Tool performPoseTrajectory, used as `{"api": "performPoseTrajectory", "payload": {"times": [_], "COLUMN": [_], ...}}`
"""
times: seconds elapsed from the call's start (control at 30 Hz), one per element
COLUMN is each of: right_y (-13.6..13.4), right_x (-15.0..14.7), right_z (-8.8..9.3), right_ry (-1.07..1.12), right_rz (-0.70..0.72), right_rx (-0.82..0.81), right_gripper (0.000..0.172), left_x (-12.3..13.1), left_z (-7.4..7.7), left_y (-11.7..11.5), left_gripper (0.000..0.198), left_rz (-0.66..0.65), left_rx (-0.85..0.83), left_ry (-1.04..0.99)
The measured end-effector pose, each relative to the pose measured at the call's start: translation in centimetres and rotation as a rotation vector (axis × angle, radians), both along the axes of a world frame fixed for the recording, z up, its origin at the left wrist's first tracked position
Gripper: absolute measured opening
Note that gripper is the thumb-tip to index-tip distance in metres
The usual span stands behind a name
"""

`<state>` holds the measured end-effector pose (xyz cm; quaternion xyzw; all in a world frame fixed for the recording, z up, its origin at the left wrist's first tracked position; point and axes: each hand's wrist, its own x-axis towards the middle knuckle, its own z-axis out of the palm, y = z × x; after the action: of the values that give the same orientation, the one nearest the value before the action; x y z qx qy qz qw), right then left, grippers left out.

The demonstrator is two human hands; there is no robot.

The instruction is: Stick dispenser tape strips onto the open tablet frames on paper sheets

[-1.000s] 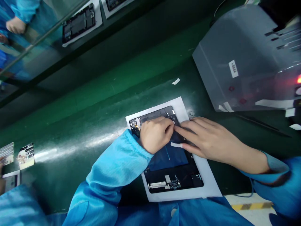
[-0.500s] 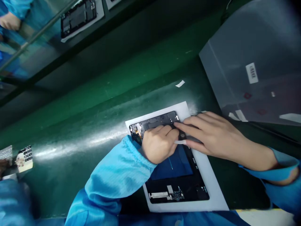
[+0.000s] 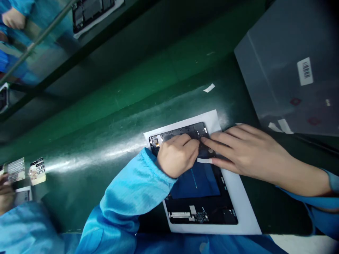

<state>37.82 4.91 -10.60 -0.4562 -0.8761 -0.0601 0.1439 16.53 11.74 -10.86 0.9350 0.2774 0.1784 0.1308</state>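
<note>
An opened tablet [image 3: 201, 206] with a black frame, a blue middle panel and small circuit parts lies on a white sheet [image 3: 245, 211]. My left hand [image 3: 178, 155] is closed over the tablet's upper part; whatever its fingertips pinch is hidden beneath them. From the right, my right hand [image 3: 245, 150] reaches across the tablet's edge, index fingertip down near the left hand's knuckles. A small white strip [image 3: 204, 160] sticks out at my right thumb's tip, over the blue panel.
A grey box [image 3: 286, 70] with a barcode label stands at the right. A white scrap [image 3: 209, 88] lies on the green table [image 3: 106, 176]. At the left are sticker sheets [image 3: 37, 171] and another person's hand [image 3: 6, 194]. Another tablet [image 3: 91, 14] sits beyond a ledge.
The view has shifted slightly, and the other person's hand at the left now shows more. Both my hands keep nearly the same places on the tablet.
</note>
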Motion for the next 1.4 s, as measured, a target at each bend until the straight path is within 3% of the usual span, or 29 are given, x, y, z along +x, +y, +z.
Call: {"api": "performPoseTrajectory", "payload": {"times": [0.23, 0.43, 0.93, 1.07, 1.4], "right_y": [0.0, -0.5, -1.1, -0.9, -1.2], "right_x": [0.0, 0.2, 0.2, 0.2, -0.2], "right_z": [0.1, -0.7, -1.0, -0.9, -0.6], "right_ry": [0.060, 0.152, 0.203, 0.243, 0.000], "right_rz": [0.035, 0.027, -0.021, 0.001, -0.017], "right_rx": [-0.023, -0.128, -0.205, -0.149, -0.084], "right_gripper": [0.030, 0.041, 0.040, 0.037, 0.036], "left_x": [0.1, 0.0, 0.1, 0.2, 0.4], "left_z": [0.0, -0.1, -0.5, -0.5, -0.9], "left_y": [-0.1, -0.1, -0.3, -0.2, -0.2], "left_gripper": [0.029, 0.031, 0.031, 0.031, 0.033], "left_rz": [-0.027, -0.034, -0.002, 0.031, 0.032], "left_rx": [0.069, 0.039, -0.041, -0.059, -0.039], "left_ry": [0.017, 0.085, 0.052, 0.027, 0.033]}}
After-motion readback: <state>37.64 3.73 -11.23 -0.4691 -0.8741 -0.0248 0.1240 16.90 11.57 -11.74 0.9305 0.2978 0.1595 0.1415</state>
